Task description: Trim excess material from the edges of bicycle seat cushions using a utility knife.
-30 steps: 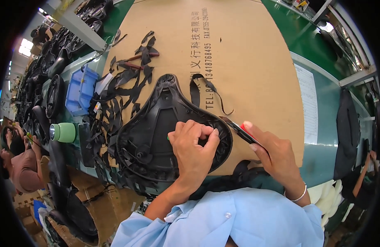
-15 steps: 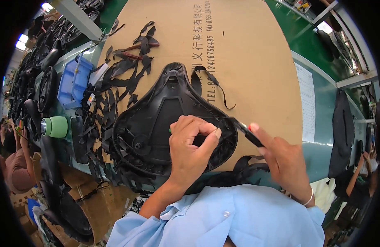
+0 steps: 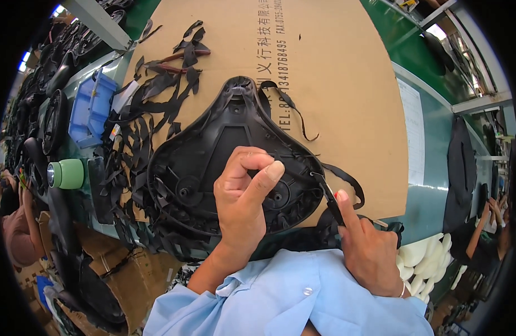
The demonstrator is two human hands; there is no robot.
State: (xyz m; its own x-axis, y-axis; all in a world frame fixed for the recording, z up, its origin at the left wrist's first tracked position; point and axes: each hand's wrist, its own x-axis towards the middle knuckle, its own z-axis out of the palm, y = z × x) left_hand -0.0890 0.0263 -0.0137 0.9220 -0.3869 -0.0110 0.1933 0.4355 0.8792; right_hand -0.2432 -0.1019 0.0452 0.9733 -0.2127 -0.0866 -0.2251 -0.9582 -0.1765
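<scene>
A black saddle [image 3: 227, 148] lies underside up on a cardboard sheet, its narrow nose pointing away from me and its wide end close to my body. My left hand [image 3: 244, 193] is over the saddle's wide end, thumb and forefinger pinched together; whatever is between them is too small to make out. In my right hand [image 3: 370, 252] is a cutter knife [image 3: 332, 204] with a black handle and a red part under the thumb. Its tip meets the saddle's right rim. A loose black strip [image 3: 353, 182] curls out from that rim, just beyond the knife.
Trimmed black strips [image 3: 140, 145] are heaped left of the saddle on the cardboard [image 3: 336, 84]. Further left stand a blue bin [image 3: 93, 109] and a green flask [image 3: 66, 173]. A paper sheet [image 3: 410, 129] lies on the right. White pieces [image 3: 426, 260] sit by my right elbow.
My right hand and knife have moved down and left along the rim. My left hand has shifted slightly left. A black strip now loops out beside the saddle's right edge.
</scene>
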